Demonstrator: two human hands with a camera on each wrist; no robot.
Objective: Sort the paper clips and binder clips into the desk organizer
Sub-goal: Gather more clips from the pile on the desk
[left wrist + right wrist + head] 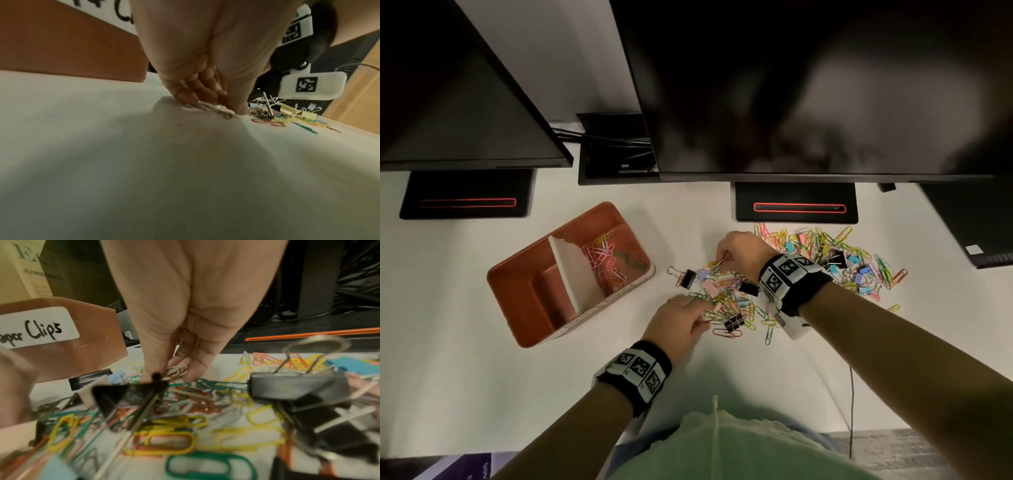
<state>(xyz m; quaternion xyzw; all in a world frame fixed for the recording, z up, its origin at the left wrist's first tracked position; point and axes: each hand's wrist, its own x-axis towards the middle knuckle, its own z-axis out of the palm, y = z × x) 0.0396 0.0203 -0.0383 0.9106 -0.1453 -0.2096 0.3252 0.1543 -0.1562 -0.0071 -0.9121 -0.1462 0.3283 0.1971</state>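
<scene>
The orange desk organizer (524, 274) stands left of centre; its right compartment holds several coloured paper clips (606, 263). A label (39, 327) on its wall reads "Paper Clips". A mixed pile of paper clips and binder clips (726, 294) lies between my hands, and a bigger pile (839, 260) lies behind my right wrist. My right hand (722, 257) pinches a few paper clips (176, 370) just above the pile. My left hand (703, 308) sits at the pile's near-left edge, its curled fingers (197, 95) and thumb pinching pale paper clips (207, 108) against the table.
Two dark monitors overhang the back of the white table (482, 359), with their stands (796, 205) and a cable box (616, 150) behind. A dark device (976, 222) lies far right. Black binder clips (298, 386) stand close before my right wrist. A cable (852, 404) runs off the near edge.
</scene>
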